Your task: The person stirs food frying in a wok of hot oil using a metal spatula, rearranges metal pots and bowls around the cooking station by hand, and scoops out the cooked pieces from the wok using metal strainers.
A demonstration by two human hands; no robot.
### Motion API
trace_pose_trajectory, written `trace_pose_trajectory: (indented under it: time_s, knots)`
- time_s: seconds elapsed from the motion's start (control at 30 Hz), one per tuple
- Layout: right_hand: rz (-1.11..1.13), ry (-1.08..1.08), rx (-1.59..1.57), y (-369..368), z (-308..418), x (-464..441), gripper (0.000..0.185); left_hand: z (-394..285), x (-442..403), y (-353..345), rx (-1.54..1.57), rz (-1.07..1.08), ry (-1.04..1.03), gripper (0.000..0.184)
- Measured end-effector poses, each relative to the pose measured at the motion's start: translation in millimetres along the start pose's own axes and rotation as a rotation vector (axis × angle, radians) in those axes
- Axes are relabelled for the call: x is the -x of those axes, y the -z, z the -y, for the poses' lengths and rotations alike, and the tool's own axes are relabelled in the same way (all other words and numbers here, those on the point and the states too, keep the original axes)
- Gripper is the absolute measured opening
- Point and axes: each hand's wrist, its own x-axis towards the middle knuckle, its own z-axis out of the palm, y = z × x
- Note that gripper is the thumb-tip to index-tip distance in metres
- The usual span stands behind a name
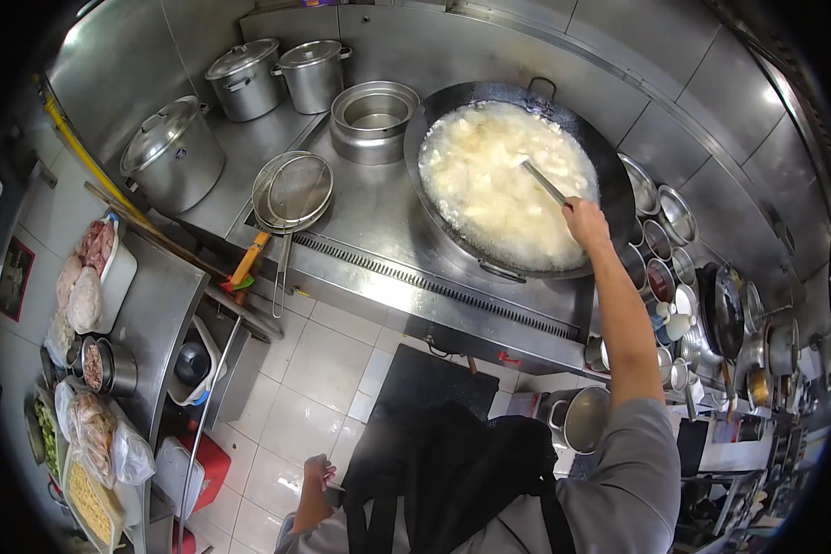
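My right hand [585,222] is closed around the handle of a long-handled metal cooking utensil [547,183]. The utensil's head is in the pale, bubbling liquid, so I cannot tell whether it is a ladle or a spatula. Whitish pieces [489,175] float all through that liquid, which fills much of a large black wok [614,175] set into the steel range. Steam blurs part of the surface. Low at my side, away from the range, my left hand [318,471] hangs with its fingers curled, and nothing shows in it.
Left of the wok stand a steel pot [376,152], two round strainers [293,189] and lidded stockpots [175,162]. Bowls of seasonings [660,277] line the right side. A side table [162,305] at left holds raw meat [85,300] and noodles [92,508]. A pot [586,420] stands below the range.
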Motion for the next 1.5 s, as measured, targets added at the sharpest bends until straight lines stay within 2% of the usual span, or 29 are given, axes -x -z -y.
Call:
trace_pose_trajectory:
  time_s: [0.07, 0.17, 0.27, 0.3, 0.4, 0.5, 0.6, 0.8, 0.93, 1.0, 1.03, 1.1, 1.13, 1.2, 1.4, 1.43, 1.5]
  knots:
    - [-0.019, -0.018, -0.037, -5.6, 3.8, -22.9, 0.023, 11.6, 1.8, -3.8, -0.009, 0.05, -0.017, 0.013]
    - [-0.221, 0.196, -0.096, -39.6, -38.2, -68.0, 0.026, 16.7, 8.5, -13.4, -0.052, 0.068, -0.085, 0.016]
    - [0.147, -0.353, -0.692, -5.1, -42.0, -62.8, 0.025, 13.9, 9.6, -17.3, -0.069, 0.077, -0.076, 0.017]
    - [0.211, -0.399, -0.941, 0.7, -52.1, -55.8, 0.023, 8.7, 9.1, -19.7, -0.073, 0.085, -0.061, 0.017]
    - [0.182, -0.428, -1.087, 30.0, -79.1, -14.8, 0.023, -5.9, 2.1, -26.4, -0.083, 0.05, -0.049, 0.015]
    - [0.081, -0.458, -1.121, 71.7, -94.7, 51.0, 0.027, -30.9, -6.6, -32.7, -0.107, 0.019, 0.008, 0.013]
    - [0.004, -0.44, -1.076, 94.1, -119.8, 107.2, 0.031, -56.5, -30.8, -29.8, -0.139, 0.147, -0.026, 0.021]
    - [-0.002, -0.652, -0.9, 106.9, -123.4, 150.5, 0.034, -109.9, -44.4, -47.8, -0.163, 0.191, -0.174, 0.026]
    - [0.217, -0.818, -1.12, 90.0, -108.5, 97.2, 0.021, -114.6, -50.0, -49.2, -0.134, 0.19, -0.188, 0.026]
    - [0.353, -0.925, -1.281, 63.3, -104.5, 48.8, 0.025, -108.9, -41.8, -48.1, -0.125, 0.158, -0.176, 0.026]
    - [0.494, -0.946, -1.438, 40.9, -112.3, 21.8, 0.028, -104.5, -37.6, -46.7, -0.144, 0.127, -0.154, 0.027]
    - [0.589, -0.966, -1.58, 20.2, -86.2, -18.2, 0.026, -86.3, -43.6, -33.6, -0.14, 0.14, -0.103, 0.027]
    - [0.621, -0.901, -1.611, 9.6, -71.6, -35.9, 0.022, -75.6, -33.1, -29.7, -0.114, 0.093, -0.11, 0.026]
    - [0.615, -0.902, -1.681, -14.8, -45.1, -64.1, 0.019, -54.0, -25.3, -17.0, -0.075, 0.057, -0.037, 0.022]
    - [0.49, -0.777, -1.37, -8.8, 42.5, -59.6, 0.017, -1.2, -13.4, 13.7, 0.031, 0.066, 0.119, 0.014]
    - [0.49, -0.778, -1.284, -7.3, 46.5, -57.8, 0.019, 3.8, -12.0, 9.1, -0.019, -0.002, 0.122, 0.013]
    - [0.466, -0.71, -1.17, -1.0, 54.7, -42.9, 0.016, 11.1, -49.9, 21.6, 0.24, 0.434, -0.021, 0.014]
